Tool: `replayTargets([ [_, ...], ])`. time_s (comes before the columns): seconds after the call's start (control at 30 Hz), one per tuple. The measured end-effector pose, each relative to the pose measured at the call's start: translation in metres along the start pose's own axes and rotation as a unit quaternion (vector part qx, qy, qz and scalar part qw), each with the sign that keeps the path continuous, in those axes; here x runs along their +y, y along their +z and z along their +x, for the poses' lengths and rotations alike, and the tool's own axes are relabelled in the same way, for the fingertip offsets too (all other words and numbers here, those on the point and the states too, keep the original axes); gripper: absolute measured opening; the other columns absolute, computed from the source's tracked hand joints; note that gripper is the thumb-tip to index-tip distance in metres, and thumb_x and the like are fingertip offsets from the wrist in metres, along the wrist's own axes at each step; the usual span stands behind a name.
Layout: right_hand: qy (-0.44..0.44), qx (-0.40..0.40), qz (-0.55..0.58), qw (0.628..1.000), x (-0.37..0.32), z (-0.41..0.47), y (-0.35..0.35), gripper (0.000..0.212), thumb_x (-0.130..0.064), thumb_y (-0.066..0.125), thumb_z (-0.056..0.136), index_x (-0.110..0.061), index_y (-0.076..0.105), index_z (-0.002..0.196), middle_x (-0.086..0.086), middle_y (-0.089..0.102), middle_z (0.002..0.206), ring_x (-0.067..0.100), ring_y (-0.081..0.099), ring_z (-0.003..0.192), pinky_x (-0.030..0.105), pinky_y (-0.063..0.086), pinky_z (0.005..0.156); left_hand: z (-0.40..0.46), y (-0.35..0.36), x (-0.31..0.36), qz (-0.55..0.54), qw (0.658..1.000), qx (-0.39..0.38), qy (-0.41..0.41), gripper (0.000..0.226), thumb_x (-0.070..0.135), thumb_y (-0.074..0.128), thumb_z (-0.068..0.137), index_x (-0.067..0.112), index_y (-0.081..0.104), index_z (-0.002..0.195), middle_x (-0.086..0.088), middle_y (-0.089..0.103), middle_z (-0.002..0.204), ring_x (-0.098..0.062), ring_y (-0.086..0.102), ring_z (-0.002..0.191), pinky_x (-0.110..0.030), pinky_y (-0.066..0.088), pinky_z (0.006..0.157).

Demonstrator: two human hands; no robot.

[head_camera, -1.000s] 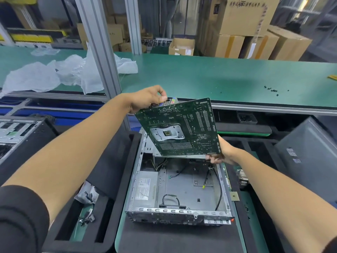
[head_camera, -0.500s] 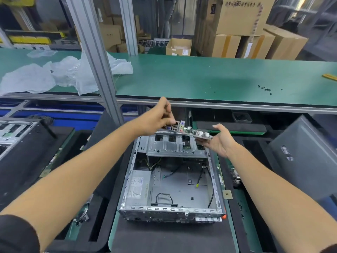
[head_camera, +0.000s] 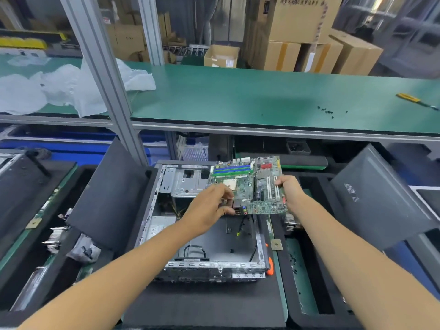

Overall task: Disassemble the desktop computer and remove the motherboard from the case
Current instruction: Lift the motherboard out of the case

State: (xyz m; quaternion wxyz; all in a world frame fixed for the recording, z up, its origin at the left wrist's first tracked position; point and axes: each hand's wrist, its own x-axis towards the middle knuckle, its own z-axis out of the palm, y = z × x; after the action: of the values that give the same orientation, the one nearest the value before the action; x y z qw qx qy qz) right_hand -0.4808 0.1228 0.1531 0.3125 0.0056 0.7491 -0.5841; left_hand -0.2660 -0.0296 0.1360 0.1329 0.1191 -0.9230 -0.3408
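While lying well to the left on the green worktop (head_camera: pixel 238 96), crumpled white plastic sheets (head_camera: pixel 59 89), partly behind a grey aluminium post (head_camera: pixel 102 75). Lower left, black foam trays (head_camera: pixel 78 246) with small metal parts, too blurred to name. Next, left hand (head_camera: pixel 209 210), grip closed on the near-left edge of the motherboard (head_camera: pixel 250 189), fingers (head_camera: pixel 226 201) curled round the port block. Beneath and slightly left, open metal case (head_camera: pixel 166 234), lying flat on a black mat, loose cables and a silver box visible inside, orange tab at its near-right corner. Motherboard held in the air above the far-right part of the case, component side up, clear of the case floor, blue and green memory slots at its far edge, white slots toward the right. Right hand (head_camera: pixel 289 190), grip closed on the right edge of the board, thumb on top. Farther right, a dark grey panel (head_camera: pixel 376 198) leaning tilted. Far right on the worktop, small black screws (head_camera: pixel 327 112) and a yellow-handled tool (head_camera: pixel 408 97). Behind, stacked cardboard boxes (head_camera: pixel 297 34).
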Motion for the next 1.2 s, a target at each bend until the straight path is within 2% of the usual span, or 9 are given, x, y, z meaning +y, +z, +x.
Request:
replayTargets([
  [0.13, -0.019, 0.019, -0.015, 1.0, 0.004, -0.006, -0.016, 0.042, -0.004, 0.051, 0.084, 0.0, 0.06, 0.125, 0.006, 0.044, 0.141, 0.026, 0.039, 0.118, 0.042, 0.029, 0.094, 0.002, 0.017, -0.012, -0.073, 0.997, 0.025, -0.014, 0.026, 0.05, 0.061, 0.094, 0.037, 0.057, 0.116, 0.021, 0.051, 0.122, -0.001, 0.039, 0.118, -0.025, 0.036, 0.098],
  [0.27, -0.045, 0.016, -0.002, 0.999, 0.007, -0.012, -0.038, 0.014, -0.001, 0.048, 0.083, -0.012, 0.057, 0.083, 0.005, 0.05, 0.128, 0.028, 0.043, 0.115, 0.042, 0.033, 0.094, 0.018, 0.029, -0.018, -0.125, 0.983, 0.099, -0.09, 0.026, 0.04, 0.056, 0.101, 0.028, 0.055, 0.123, 0.009, 0.047, 0.132, -0.009, 0.032, 0.127, -0.034, 0.028, 0.107],
  [0.5, -0.092, -0.05, 0.036, 0.994, 0.01, -0.017, -0.084, 0.081, -0.011, 0.047, 0.05, -0.006, 0.061, 0.13, 0.016, 0.064, 0.114, 0.034, 0.053, 0.103, 0.057, 0.039, 0.102, 0.061, 0.055, 0.008, -0.154, 0.975, 0.038, -0.156, 0.042, 0.026, 0.069, 0.094, 0.028, 0.051, 0.133, 0.002, 0.03, 0.14, -0.018, 0.028, 0.135, -0.027, 0.02, 0.107],
  [0.77, -0.082, -0.059, 0.029, 0.994, -0.018, 0.016, -0.169, 0.051, 0.009, 0.03, 0.074, -0.003, 0.058, 0.115, 0.01, 0.062, 0.089, 0.023, 0.063, 0.066, 0.029, 0.052, 0.056, 0.117, 0.113, 0.065, -0.197, 0.967, -0.006, -0.163, 0.061, 0.025, 0.067, 0.096, 0.026, 0.039, 0.151, -0.001, 0.027, 0.157, -0.02, 0.035, 0.142, -0.029, 0.026, 0.115],
  [0.87, -0.1, -0.039, -0.033, 0.994, -0.03, 0.036, -0.216, 0.049, 0.013, 0.03, 0.08, 0.0, 0.058, 0.118, 0.009, 0.06, 0.092, 0.027, 0.055, 0.077, 0.033, 0.047, 0.07, 0.143, 0.145, 0.09, -0.21, 0.964, -0.015, -0.161, 0.062, 0.028, 0.063, 0.099, 0.03, 0.035, 0.154, 0.0, 0.026, 0.159, -0.015, 0.044, 0.132, -0.012, 0.033, 0.102],
  [0.93, -0.094, -0.018, -0.079, 0.992, -0.039, 0.055, -0.244, 0.054, 0.011, 0.033, 0.08, -0.001, 0.058, 0.126, 0.007, 0.057, 0.102, 0.027, 0.048, 0.088, 0.041, 0.039, 0.083, 0.161, 0.166, 0.103, -0.208, 0.964, -0.023, -0.165, 0.062, 0.03, 0.062, 0.099, 0.031, 0.033, 0.155, 0.001, 0.026, 0.161, -0.019, 0.043, 0.136, -0.024, 0.034, 0.111],
  [1.03, -0.087, -0.01, -0.121, 0.989, -0.054, 0.078, -0.274, 0.059, 0.015, 0.035, 0.08, -0.002, 0.056, 0.132, 0.016, 0.061, 0.125, 0.035, 0.052, 0.113, 0.051, 0.04, 0.101, 0.187, 0.2, 0.114, -0.213, 0.959, -0.047, -0.183, 0.06, 0.027, 0.058, 0.102, 0.03, 0.033, 0.156, 0.003, 0.028, 0.162, 0.001, 0.057, 0.089, -0.005, 0.045, 0.072],
  [1.1, -0.09, -0.01, -0.127, 0.988, -0.057, 0.092, -0.292, 0.067, 0.009, 0.042, 0.076, -0.001, 0.048, 0.142, 0.024, 0.051, 0.145, 0.04, 0.045, 0.135, 0.057, 0.033, 0.113, 0.203, 0.225, 0.119, -0.211, 0.953, -0.076, -0.203, 0.056, 0.024, 0.055, 0.103, 0.029, 0.036, 0.155, 0.001, 0.046, 0.145, 0.003, 0.04, 0.052, -0.007, 0.036, 0.042],
  [1.2, -0.088, 0.007, -0.157, 0.984, -0.055, 0.108, -0.31, 0.087, 0.005, 0.05, 0.074, -0.004, 0.028, 0.157, 0.021, 0.048, 0.147, 0.04, 0.051, 0.128, 0.046, 0.042, 0.106, 0.221, 0.255, 0.126, -0.217, 0.942, -0.128, -0.223, 0.05, 0.021, 0.052, 0.104, 0.027, 0.043, 0.152, -0.004, 0.061, 0.098, -0.007, 0.028, 0.041, -0.024, 0.028, 0.042],
])
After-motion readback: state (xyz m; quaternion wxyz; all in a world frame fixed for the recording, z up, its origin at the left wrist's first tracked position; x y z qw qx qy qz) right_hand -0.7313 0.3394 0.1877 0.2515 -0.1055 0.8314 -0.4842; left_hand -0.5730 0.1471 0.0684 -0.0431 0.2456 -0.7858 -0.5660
